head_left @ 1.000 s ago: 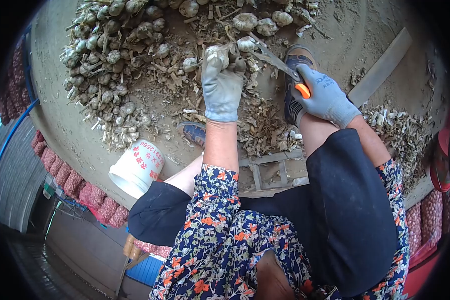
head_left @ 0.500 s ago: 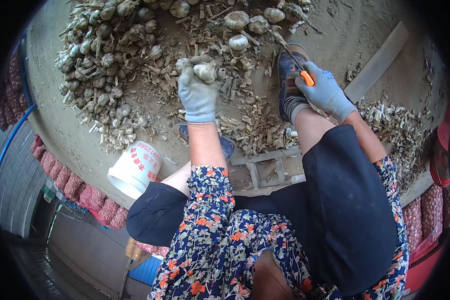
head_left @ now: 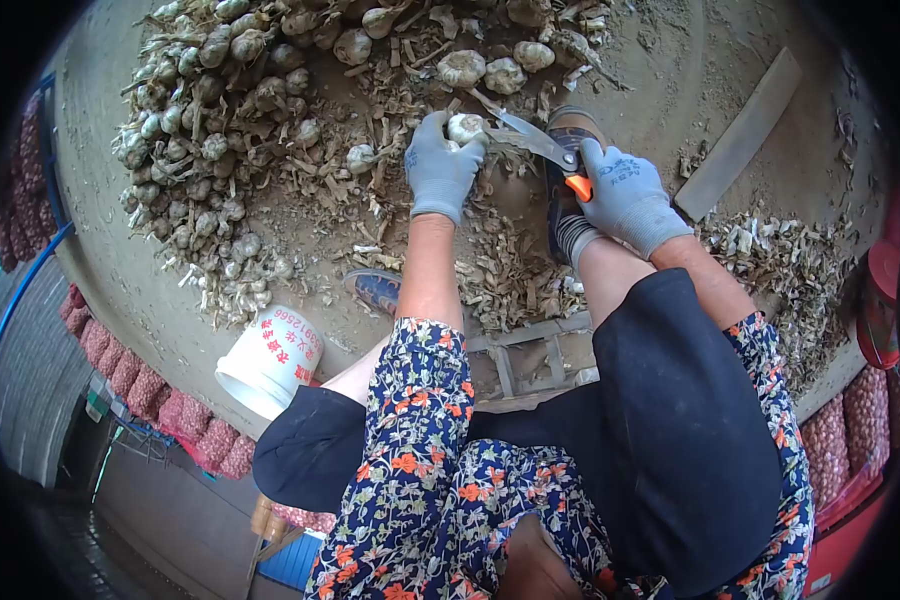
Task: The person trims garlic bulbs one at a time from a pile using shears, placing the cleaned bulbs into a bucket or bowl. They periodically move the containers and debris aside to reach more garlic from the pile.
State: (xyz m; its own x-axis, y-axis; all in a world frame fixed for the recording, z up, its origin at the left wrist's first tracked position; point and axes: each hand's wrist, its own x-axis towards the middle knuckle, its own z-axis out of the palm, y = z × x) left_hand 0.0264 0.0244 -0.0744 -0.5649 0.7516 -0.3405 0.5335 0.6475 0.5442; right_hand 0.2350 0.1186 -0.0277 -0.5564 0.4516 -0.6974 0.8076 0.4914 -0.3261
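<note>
My left hand has its grip around a garlic bulb; my right hand clasps the shears, blades just at the bulb's 3 o'clock

Left hand: gloved, extended forward, fingers curled shut, thumb opposed. Right hand: gloved, clenched, knuckles up, just right of left fingertips, apart. Forearms: both bare, reaching forward, converging toward fingers.

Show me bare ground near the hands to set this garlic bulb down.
Bare dirt lies between the right hand and the flat board, and between the garlic pile and the white bucket. Cuttings crowd the ground between the shoes.
</note>
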